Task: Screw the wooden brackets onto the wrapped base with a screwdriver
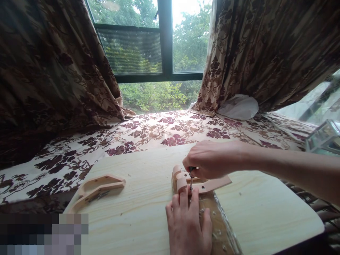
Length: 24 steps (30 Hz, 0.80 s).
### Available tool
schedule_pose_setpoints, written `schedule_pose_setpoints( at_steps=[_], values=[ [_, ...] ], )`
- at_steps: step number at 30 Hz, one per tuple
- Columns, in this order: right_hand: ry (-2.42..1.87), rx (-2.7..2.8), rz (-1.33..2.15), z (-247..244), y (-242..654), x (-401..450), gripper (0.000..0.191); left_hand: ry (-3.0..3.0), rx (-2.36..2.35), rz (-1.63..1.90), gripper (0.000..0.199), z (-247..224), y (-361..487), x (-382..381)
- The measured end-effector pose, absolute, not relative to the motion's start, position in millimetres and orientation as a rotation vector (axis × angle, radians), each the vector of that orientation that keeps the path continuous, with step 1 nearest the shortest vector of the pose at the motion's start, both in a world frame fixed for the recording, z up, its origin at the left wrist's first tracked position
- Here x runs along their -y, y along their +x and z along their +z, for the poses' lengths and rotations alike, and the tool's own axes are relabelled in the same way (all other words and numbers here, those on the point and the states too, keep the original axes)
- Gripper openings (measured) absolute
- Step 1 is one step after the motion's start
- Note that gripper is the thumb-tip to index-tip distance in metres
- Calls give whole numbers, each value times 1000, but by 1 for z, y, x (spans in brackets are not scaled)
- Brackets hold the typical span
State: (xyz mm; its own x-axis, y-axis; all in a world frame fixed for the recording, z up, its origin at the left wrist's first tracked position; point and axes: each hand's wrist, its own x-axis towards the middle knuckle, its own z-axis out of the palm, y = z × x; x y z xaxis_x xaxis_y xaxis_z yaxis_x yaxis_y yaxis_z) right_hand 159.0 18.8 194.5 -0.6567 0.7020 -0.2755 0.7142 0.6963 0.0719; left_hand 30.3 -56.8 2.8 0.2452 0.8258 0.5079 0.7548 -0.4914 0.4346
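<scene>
My right hand point(205, 159) is closed around the dark handle of a small screwdriver point(191, 181). Its thin metal shaft points straight down at a light wooden piece point(211, 185) with dark holes and a rounded end. My left hand point(189, 223) reaches up from below, fingers stretched out and thumb apart. Its fingertips press on the near side of that piece, beside the shaft's tip. Beneath the piece lies a brown, worn board point(214, 226) with small bits scattered on it. The tip itself is partly hidden by my fingers.
Two angled wooden pieces point(106, 180) lie at the left of the pale wooden tabletop point(143, 198), with small dark slivers beside them. Behind it spreads a floral cloth point(172, 127) below a window. A white bag point(239, 106) and a glass box point(324, 136) stand at right.
</scene>
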Motion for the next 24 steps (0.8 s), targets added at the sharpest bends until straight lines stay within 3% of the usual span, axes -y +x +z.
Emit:
schedule_pose_setpoints(
  at_steps=[24],
  values=[
    [1165,-2572,60,201,153,-15,15,2394,-1545,1080,42,0,30,57]
  ],
)
